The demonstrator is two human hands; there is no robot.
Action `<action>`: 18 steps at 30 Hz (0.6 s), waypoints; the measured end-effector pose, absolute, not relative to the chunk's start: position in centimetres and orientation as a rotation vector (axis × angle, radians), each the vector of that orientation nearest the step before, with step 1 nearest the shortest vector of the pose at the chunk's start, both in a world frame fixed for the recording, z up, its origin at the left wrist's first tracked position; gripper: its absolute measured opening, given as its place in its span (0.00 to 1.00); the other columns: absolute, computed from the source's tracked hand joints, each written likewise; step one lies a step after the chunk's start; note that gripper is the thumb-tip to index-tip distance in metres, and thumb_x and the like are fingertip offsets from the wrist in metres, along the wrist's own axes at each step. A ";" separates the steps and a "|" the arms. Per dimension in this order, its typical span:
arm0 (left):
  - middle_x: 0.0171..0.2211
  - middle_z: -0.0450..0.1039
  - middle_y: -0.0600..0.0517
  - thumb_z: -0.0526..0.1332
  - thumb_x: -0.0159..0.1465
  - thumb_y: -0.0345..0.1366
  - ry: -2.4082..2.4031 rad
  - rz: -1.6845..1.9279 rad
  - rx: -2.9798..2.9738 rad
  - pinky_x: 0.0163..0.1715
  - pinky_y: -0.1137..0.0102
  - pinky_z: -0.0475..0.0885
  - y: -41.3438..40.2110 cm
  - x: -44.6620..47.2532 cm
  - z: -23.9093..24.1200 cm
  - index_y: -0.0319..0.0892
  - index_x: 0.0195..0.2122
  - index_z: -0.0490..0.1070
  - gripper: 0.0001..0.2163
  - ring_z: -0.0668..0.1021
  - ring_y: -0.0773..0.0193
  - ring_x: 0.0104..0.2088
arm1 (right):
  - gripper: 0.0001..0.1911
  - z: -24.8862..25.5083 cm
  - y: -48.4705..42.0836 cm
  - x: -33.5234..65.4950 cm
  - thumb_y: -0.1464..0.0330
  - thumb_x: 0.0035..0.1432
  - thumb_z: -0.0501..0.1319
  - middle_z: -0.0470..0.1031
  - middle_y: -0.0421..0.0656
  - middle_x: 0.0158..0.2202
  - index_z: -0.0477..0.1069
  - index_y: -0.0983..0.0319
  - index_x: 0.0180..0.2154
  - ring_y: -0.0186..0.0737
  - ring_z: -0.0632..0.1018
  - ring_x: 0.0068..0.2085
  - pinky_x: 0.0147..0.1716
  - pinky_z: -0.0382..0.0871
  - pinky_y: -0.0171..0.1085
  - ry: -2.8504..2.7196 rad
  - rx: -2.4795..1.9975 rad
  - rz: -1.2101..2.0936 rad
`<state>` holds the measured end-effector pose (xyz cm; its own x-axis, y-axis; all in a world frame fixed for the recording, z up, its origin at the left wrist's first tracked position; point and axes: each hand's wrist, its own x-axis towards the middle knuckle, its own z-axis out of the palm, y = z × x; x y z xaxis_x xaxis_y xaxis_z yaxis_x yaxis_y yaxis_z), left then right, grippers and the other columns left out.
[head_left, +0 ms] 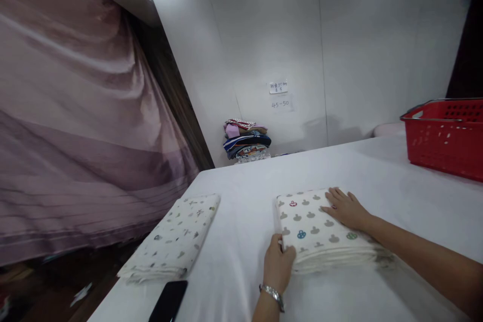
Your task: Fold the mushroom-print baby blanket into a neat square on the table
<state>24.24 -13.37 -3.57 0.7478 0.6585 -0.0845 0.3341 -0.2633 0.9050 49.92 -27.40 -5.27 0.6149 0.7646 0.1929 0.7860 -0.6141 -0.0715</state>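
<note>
A folded cream cloth (pixel 317 229) printed with small grey, red, blue and green shapes lies on the white table (pixel 245 201) in front of me. My right hand (pixel 345 209) rests flat on top of it, fingers stretched out. My left hand (pixel 278 263), with a metal bracelet at the wrist, curls around the cloth's near left corner, thumb on top. A second folded cloth (pixel 175 236), white with small scattered prints, lies to the left near the table's left edge.
A black phone (pixel 168 300) lies at the table's near left edge. A red plastic basket (pixel 445 136) stands at the far right. A stack of folded colourful fabrics (pixel 246 141) sits against the back wall. A pinkish curtain (pixel 75 126) hangs on the left.
</note>
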 end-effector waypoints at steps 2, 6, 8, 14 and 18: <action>0.31 0.72 0.55 0.55 0.54 0.32 0.777 0.378 1.878 0.32 0.75 0.62 -13.4 24.2 -3.5 0.42 0.38 0.66 0.10 0.71 0.67 0.30 | 0.38 -4.3 -26.8 49.4 0.46 0.56 0.41 0.51 0.52 0.62 0.57 0.64 0.58 0.53 0.50 0.62 0.56 0.45 0.56 -1.305 -2.698 -0.182; 0.30 0.72 0.56 0.55 0.54 0.32 0.792 0.373 1.877 0.31 0.75 0.62 -13.5 24.2 -3.3 0.43 0.39 0.66 0.11 0.70 0.68 0.29 | 0.37 -2.7 -24.4 46.7 0.48 0.58 0.40 0.46 0.50 0.63 0.52 0.64 0.60 0.49 0.46 0.63 0.59 0.41 0.53 -1.438 -2.606 -0.056; 0.29 0.71 0.56 0.55 0.54 0.31 0.779 0.381 1.866 0.31 0.75 0.62 -13.5 24.2 -3.3 0.43 0.40 0.66 0.12 0.70 0.68 0.29 | 0.38 -2.7 -23.0 44.9 0.46 0.57 0.39 0.45 0.48 0.64 0.50 0.62 0.61 0.48 0.46 0.63 0.59 0.40 0.52 -1.526 -2.499 0.001; 0.27 0.69 0.57 0.56 0.54 0.33 0.823 0.371 1.916 0.29 0.75 0.61 -13.4 24.2 -3.3 0.43 0.38 0.66 0.10 0.68 0.68 0.28 | 0.38 -4.6 -21.2 42.4 0.46 0.58 0.38 0.44 0.47 0.64 0.46 0.61 0.62 0.48 0.45 0.63 0.59 0.38 0.53 -1.661 -2.359 0.094; 0.27 0.69 0.57 0.55 0.55 0.32 0.793 0.382 1.898 0.29 0.75 0.60 -13.5 24.2 -3.5 0.43 0.39 0.65 0.10 0.68 0.68 0.27 | 0.38 -3.8 -21.0 42.7 0.46 0.58 0.39 0.43 0.48 0.64 0.47 0.62 0.62 0.49 0.45 0.63 0.59 0.39 0.55 -1.656 -2.376 0.178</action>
